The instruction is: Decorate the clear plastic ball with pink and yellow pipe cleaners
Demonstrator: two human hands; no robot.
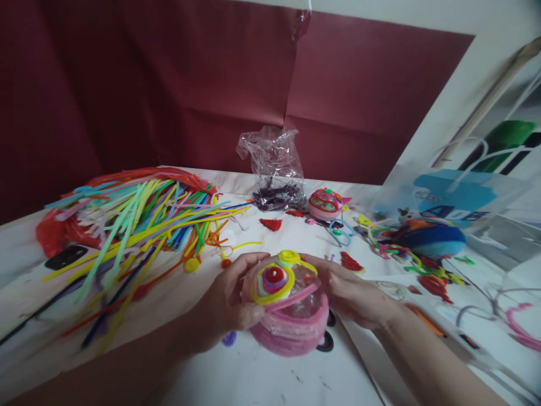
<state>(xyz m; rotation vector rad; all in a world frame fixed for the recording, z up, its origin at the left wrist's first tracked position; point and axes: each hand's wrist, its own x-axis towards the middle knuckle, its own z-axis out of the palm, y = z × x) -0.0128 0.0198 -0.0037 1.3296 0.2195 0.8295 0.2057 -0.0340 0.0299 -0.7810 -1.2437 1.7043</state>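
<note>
Between my two hands is a round craft ball [291, 332], its lower part wrapped in pink pipe cleaner and part of its top clear. A coiled rosette [274, 277] in yellow, mint, purple and red sits on its upper left, with a yellow coil [288, 257] on top. My left hand [236, 296] is closed around the ball's left side, thumb at the front. My right hand [349, 287] grips its right side; most of those fingers are hidden behind the ball. Under and beside the ball show black scissor handles [326, 341].
A heap of colourful pipe cleaners [139, 220] spreads over the left, by a phone [67, 259]. Behind stand a clear plastic bag [276, 163] with dark stems and a second decorated ball [324, 204]. At right lie a blue coiled piece [435, 239] and red scraps [435, 286].
</note>
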